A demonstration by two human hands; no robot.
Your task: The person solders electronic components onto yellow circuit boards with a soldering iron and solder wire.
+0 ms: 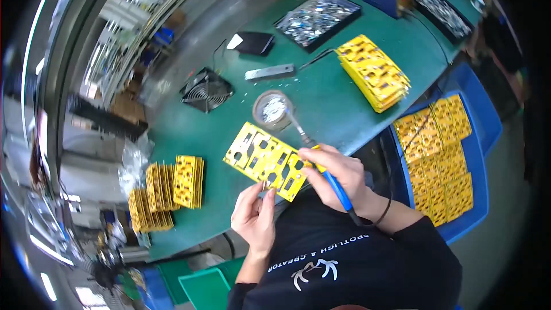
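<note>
A yellow circuit board panel [265, 158] with several dark cut-outs is held tilted above the green bench. At its near edge, the thumb and fingers of my left hand [253, 216] pinch it; whether a small part is also between them is too small to tell. My right hand [340, 177] is closed round the blue and yellow handle of a soldering iron [338, 191], its fingertips close to the panel's right end. The iron's metal shaft points away from me, with its tip by the rim of a round dish [273, 109] of silvery-white bits.
A small fan [207, 89], grey bar [270, 72] and black box [252, 43] lie beyond. Trays of metal parts [317, 18] stand at the back. Yellow panels are stacked right [374, 73] and left [189, 182]; more fill a blue bin [484, 195]. A cord hangs by my right forearm.
</note>
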